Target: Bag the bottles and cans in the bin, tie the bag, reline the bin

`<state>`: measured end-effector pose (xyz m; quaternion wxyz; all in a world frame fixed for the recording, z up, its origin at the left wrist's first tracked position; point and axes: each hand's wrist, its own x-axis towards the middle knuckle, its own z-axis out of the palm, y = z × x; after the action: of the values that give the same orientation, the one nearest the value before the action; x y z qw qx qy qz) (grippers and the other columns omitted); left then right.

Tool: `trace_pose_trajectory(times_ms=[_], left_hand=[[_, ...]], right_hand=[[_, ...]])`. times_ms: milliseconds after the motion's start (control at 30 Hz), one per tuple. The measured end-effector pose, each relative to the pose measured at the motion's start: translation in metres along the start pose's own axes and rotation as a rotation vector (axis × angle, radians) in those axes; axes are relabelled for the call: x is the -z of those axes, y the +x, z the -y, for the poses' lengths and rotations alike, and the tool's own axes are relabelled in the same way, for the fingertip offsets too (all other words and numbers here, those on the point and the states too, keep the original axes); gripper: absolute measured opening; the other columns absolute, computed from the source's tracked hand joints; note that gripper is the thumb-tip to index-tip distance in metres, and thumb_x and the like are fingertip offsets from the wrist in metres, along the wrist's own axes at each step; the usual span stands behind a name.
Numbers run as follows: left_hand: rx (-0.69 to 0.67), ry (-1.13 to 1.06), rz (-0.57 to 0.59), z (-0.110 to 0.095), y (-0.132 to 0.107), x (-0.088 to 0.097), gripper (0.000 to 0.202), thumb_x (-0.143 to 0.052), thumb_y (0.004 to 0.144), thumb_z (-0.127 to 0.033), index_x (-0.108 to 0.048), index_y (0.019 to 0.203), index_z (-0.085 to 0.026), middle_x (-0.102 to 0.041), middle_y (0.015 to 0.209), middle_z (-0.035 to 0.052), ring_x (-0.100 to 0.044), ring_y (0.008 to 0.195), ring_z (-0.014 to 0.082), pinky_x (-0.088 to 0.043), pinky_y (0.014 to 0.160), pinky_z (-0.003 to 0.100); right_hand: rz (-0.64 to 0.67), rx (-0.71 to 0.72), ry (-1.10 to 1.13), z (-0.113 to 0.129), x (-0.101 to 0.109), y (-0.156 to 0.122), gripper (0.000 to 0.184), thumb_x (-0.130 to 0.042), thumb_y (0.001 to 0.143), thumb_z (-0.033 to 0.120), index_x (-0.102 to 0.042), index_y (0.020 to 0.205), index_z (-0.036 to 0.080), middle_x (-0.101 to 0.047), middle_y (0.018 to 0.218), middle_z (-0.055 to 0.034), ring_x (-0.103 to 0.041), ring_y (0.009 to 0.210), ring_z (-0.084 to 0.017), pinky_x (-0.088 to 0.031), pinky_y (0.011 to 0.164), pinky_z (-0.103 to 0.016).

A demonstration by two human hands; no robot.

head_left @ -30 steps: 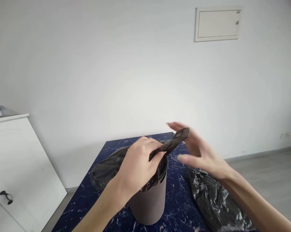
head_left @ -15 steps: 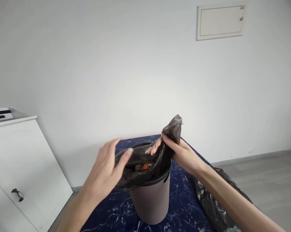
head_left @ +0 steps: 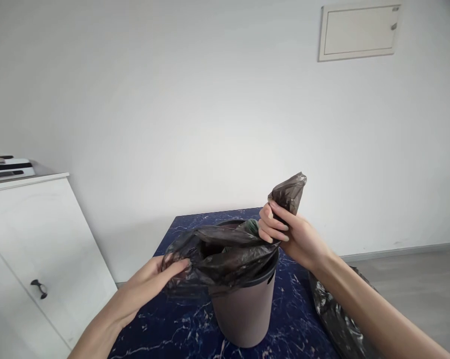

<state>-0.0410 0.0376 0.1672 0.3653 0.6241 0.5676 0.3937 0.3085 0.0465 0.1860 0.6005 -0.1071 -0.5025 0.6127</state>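
White wall (head_left: pixel 172 99), white cabinet (head_left: pixel 34 234), grey floor (head_left: pixel 415 279).

Both hands grip the bin's bag (head_left: pixel 225 257) — right hand (head_left: pixel 295 237) fisted.

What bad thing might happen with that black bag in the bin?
1. The right hand grips one bunched corner of the thin black plastic bag and the left hand pinches the opposite edge. A hard pull might tear it.
2. The bag's mouth gapes open, so anything inside might spill onto the dark blue marbled table.
3. Nobody holds the round grey bin. A sideways tug may tip it.
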Motion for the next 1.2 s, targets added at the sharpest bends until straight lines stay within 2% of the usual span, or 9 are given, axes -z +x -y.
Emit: trace_pose_trajectory(times_ms=[67, 167, 433, 567, 667, 833, 933, 1067, 1200], left_hand=[[0.099, -0.074, 0.098, -0.014, -0.005, -0.002, 0.043, -0.087, 0.08, -0.065, -0.073, 0.087, -0.025, -0.075, 0.088, 0.0076, -0.074, 0.082, 0.0304, -0.057, 0.071, 0.036], [0.057, -0.213, 0.163, -0.031, -0.01, -0.008, 0.049, -0.085, 0.084, -0.066, -0.06, 0.074, -0.025, -0.058, 0.065, -0.0012, -0.06, 0.059, 0.0185, -0.054, 0.066, 0.032], [-0.042, -0.469, 0.022, -0.036, -0.008, -0.021, 0.059, -0.084, 0.087, -0.056, -0.039, 0.068, -0.024, -0.024, 0.061, -0.0101, -0.025, 0.053, 0.0089, -0.037, 0.051, 0.023], [-0.118, -0.444, 0.074, -0.049, -0.004, -0.027, 0.035, -0.073, 0.095, -0.052, -0.056, 0.084, -0.024, -0.027, 0.065, -0.0093, -0.027, 0.055, 0.0101, -0.037, 0.052, 0.023], [-0.184, -0.392, 0.154, -0.064, -0.003, -0.035, 0.032, -0.064, 0.101, -0.05, -0.059, 0.084, -0.023, -0.031, 0.067, -0.0076, -0.033, 0.057, 0.0112, -0.041, 0.056, 0.024], [-0.3, -0.292, 0.265, -0.091, 0.001, -0.052, 0.023, -0.056, 0.102, -0.036, -0.06, 0.084, -0.023, -0.043, 0.068, -0.0046, -0.045, 0.062, 0.0132, -0.043, 0.063, 0.027], [-0.364, -0.24, 0.281, -0.103, 0.005, -0.06, 0.024, -0.052, 0.105, -0.032, -0.062, 0.086, -0.023, -0.048, 0.071, -0.0033, -0.049, 0.064, 0.0135, -0.044, 0.066, 0.027], [-0.414, -0.238, 0.247, -0.119, 0.013, -0.065, 0.023, -0.048, 0.105, -0.026, -0.062, 0.086, -0.023, -0.046, 0.073, -0.0035, -0.048, 0.064, 0.0129, -0.041, 0.063, 0.027], [-0.458, -0.261, 0.202, -0.133, 0.018, -0.064, 0.019, -0.048, 0.1, -0.02, -0.06, 0.085, -0.023, -0.044, 0.072, -0.0037, -0.046, 0.064, 0.0135, -0.04, 0.062, 0.028]], right_hand=[[-0.036, -0.01, 0.06, 0.001, 0.002, 0.0, 0.032, -0.069, 0.107, 0.037, -0.066, 0.081, 0.018, -0.027, 0.067, 0.0084, -0.014, 0.053, -0.009, -0.036, 0.05, -0.022], [-0.067, -0.02, 0.093, 0.002, 0.005, -0.001, 0.033, -0.075, 0.103, 0.039, -0.064, 0.08, 0.018, -0.025, 0.07, 0.0083, -0.01, 0.054, -0.009, -0.022, 0.045, -0.022], [-0.077, 0.057, -0.183, 0.006, 0.0, -0.005, 0.037, -0.069, 0.107, 0.045, -0.062, 0.081, 0.02, -0.026, 0.075, 0.0052, -0.017, 0.06, -0.011, -0.02, 0.054, -0.029], [-0.04, -0.009, -0.339, 0.011, -0.006, -0.006, 0.038, -0.063, 0.109, 0.054, -0.064, 0.09, 0.022, -0.027, 0.075, 0.0055, -0.017, 0.061, -0.012, -0.018, 0.054, -0.031], [-0.008, -0.055, -0.575, 0.016, -0.013, -0.005, 0.037, -0.073, 0.1, 0.06, -0.067, 0.107, 0.024, -0.035, 0.076, 0.0055, -0.028, 0.064, -0.012, -0.024, 0.058, -0.03], [0.181, -0.185, -0.796, 0.02, -0.034, 0.004, 0.058, -0.095, 0.079, 0.043, -0.067, 0.126, 0.026, -0.052, 0.082, 0.0047, -0.046, 0.072, -0.014, -0.037, 0.064, -0.031], [0.273, -0.207, -0.855, 0.019, -0.049, 0.015, 0.045, -0.091, 0.082, 0.037, -0.072, 0.121, 0.027, -0.068, 0.097, -0.0007, -0.058, 0.084, -0.018, -0.045, 0.073, -0.035], [0.287, -0.195, -1.091, 0.014, -0.06, 0.031, 0.026, -0.087, 0.084, 0.043, -0.071, 0.091, 0.023, -0.065, 0.079, 0.0017, -0.055, 0.071, -0.016, -0.04, 0.062, -0.033], [0.224, -0.109, -1.149, 0.012, -0.064, 0.046, 0.01, -0.074, 0.093, 0.031, -0.072, 0.092, 0.022, -0.076, 0.092, -0.003, -0.066, 0.082, -0.02, -0.047, 0.07, -0.034]])
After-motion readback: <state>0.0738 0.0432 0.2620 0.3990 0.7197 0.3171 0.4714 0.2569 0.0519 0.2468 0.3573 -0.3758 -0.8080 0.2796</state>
